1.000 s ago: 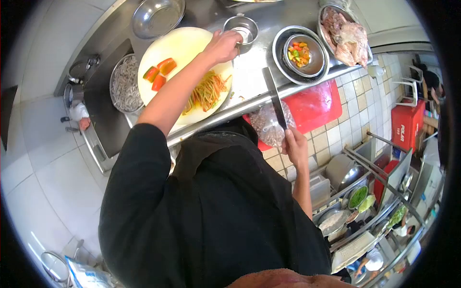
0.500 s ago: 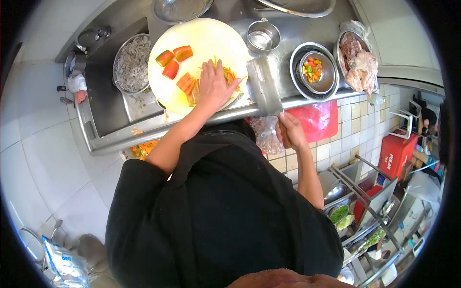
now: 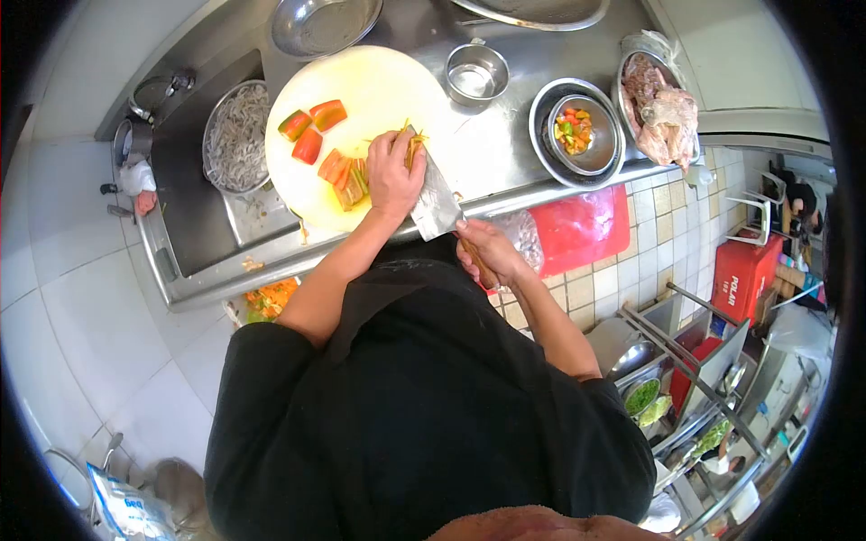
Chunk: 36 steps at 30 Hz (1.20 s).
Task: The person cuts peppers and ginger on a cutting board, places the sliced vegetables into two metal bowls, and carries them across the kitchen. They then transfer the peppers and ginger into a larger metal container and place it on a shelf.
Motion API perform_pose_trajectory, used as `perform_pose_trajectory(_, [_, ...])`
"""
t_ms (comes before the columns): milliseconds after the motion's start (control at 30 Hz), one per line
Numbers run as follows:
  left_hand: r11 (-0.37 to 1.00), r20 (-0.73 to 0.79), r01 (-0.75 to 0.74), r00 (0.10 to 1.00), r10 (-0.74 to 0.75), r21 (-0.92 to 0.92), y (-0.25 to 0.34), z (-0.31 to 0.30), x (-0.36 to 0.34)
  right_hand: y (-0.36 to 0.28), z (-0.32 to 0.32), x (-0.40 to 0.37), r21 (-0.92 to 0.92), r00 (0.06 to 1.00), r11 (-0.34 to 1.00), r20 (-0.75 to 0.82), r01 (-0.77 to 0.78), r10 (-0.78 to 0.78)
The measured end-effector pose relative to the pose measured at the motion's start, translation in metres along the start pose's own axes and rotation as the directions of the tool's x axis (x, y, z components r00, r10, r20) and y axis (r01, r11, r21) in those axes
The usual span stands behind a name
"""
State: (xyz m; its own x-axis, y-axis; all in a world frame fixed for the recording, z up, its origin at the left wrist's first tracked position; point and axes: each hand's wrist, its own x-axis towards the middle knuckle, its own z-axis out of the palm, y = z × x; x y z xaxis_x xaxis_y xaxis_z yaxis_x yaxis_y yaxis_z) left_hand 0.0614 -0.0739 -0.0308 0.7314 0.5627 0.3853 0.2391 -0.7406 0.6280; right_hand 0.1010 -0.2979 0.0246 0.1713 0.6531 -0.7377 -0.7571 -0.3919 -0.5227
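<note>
A round pale cutting board (image 3: pixel 361 81) lies at the counter's edge, partly over the sink. My left hand (image 3: pixel 395 176) is closed over thin pepper strips (image 3: pixel 413 144) on the board's right side. The cleaver (image 3: pixel 436 200) has its blade beside my left fingers, over the board's right edge. My right hand (image 3: pixel 487 252) grips its wooden handle. Left of my left hand lie sliced pepper pieces (image 3: pixel 343 178), and further up the board are larger red and green pepper pieces (image 3: pixel 308 144).
Shrimp-like food fills a bowl (image 3: pixel 238 135) in the sink (image 3: pixel 185 203). To the right are a metal cup (image 3: pixel 476 74), nested bowls with diced peppers (image 3: pixel 574 132) and a bowl of raw meat (image 3: pixel 663 117). A red board (image 3: pixel 586 230) hangs below the counter edge.
The cleaver has moved left, from beside the board to against my left hand. My left fingers, spread flat before, are now curled over the strips. The whole view has shifted slightly.
</note>
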Motion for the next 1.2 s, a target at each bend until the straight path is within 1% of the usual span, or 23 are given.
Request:
perform_pose_trajectory(133, [0.998, -0.01, -0.055, 0.998, 0.055, -0.014, 0.016, -0.002, 0.027, -0.021, 0.009, -0.012, 0.083, 1.0, 0.996, -0.006, 0.025, -0.024])
perform_pose_trajectory(233, [0.996, 0.025, -0.086, 0.996, 0.087, -0.012, 0.032, -0.001, 0.053, -0.033, 0.014, -0.022, 0.212, 0.999, 0.976, 0.009, 0.047, -0.05])
perform_pose_trajectory(333, [0.994, 0.087, -0.111, 0.99, 0.112, -0.011, 0.042, 0.006, 0.076, -0.044, 0.017, -0.026, 0.298, 0.995, 0.95, -0.001, 0.093, -0.097])
perform_pose_trajectory(400, [0.988, 0.138, -0.152, 0.979, 0.15, 0.009, 0.046, 0.015, 0.093, -0.048, 0.014, -0.026, 0.375, 0.995, 0.922, 0.009, 0.093, -0.103])
perform_pose_trajectory(500, [0.982, 0.162, -0.188, 0.969, 0.188, -0.011, 0.057, 0.03, 0.113, -0.055, 0.004, -0.021, 0.501, 0.992, 0.861, 0.036, 0.083, -0.117])
perform_pose_trajectory(533, [0.98, 0.191, -0.2, 0.961, 0.198, -0.012, 0.059, 0.036, 0.12, -0.057, 0.0, -0.019, 0.544, 0.991, 0.836, 0.047, 0.077, -0.122])
perform_pose_trajectory(633, [0.97, 0.265, -0.244, 0.934, 0.239, -0.017, 0.062, 0.062, 0.142, -0.067, -0.011, -0.009, 0.581, 0.986, 0.801, -0.016, 0.144, -0.165])
perform_pose_trajectory(667, [0.964, 0.281, -0.266, 0.923, 0.261, -0.021, 0.06, 0.075, 0.15, -0.069, -0.018, -0.003, 0.617, 0.984, 0.776, 0.014, 0.132, -0.179])
perform_pose_trajectory(700, [0.957, 0.295, -0.288, 0.913, 0.283, -0.025, 0.063, 0.083, 0.155, -0.072, -0.022, 0.002, 0.622, 0.98, 0.766, -0.013, 0.163, -0.197])
perform_pose_trajectory(733, [0.964, 0.283, -0.262, 0.922, 0.264, -0.044, 0.067, 0.089, 0.159, -0.075, -0.025, 0.006, 0.626, 0.976, 0.755, -0.04, 0.192, -0.215])
perform_pose_trajectory(767, [0.959, 0.284, -0.27, 0.916, 0.284, -0.09, 0.067, 0.097, 0.164, -0.078, -0.028, 0.011, 0.629, 0.971, 0.745, -0.067, 0.221, -0.231])
perform_pose_trajectory(833, [0.943, 0.286, -0.28, 0.902, 0.322, -0.179, 0.053, 0.127, 0.175, -0.083, -0.03, 0.017, 0.567, 0.956, 0.769, -0.161, 0.294, -0.246])
perform_pose_trajectory(933, [0.96, 0.251, -0.247, 0.929, 0.274, -0.134, 0.031, 0.15, 0.181, -0.09, -0.03, 0.011, 0.461, 0.928, 0.813, -0.276, 0.355, -0.249])
perform_pose_trajectory(1000, [0.962, 0.301, -0.259, 0.914, 0.274, -0.09, 0.022, 0.154, 0.182, -0.085, -0.027, -0.002, 0.391, 0.908, 0.842, -0.344, 0.371, -0.239])
perform_pose_trajectory(1033, [0.962, 0.322, -0.263, 0.907, 0.27, -0.065, 0.021, 0.151, 0.183, -0.082, -0.029, -0.008, 0.398, 0.906, 0.835, -0.343, 0.379, -0.248])
perform_pose_trajectory(1100, [0.958, 0.299, -0.266, 0.911, 0.285, -0.104, 0.017, 0.151, 0.182, -0.073, -0.034, -0.019, 0.417, 0.903, 0.817, -0.337, 0.398, -0.268])
perform_pose_trajectory(1133, [0.954, 0.286, -0.273, 0.911, 0.298, -0.126, 0.016, 0.151, 0.183, -0.07, -0.034, -0.023, 0.412, 0.892, 0.813, -0.363, 0.411, -0.268])
perform_pose_trajectory(1200, [0.936, 0.332, -0.193, 0.898, 0.289, -0.294, 0.014, 0.144, 0.187, -0.065, -0.032, -0.03, 0.407, 0.877, 0.8, -0.385, 0.44, -0.286])
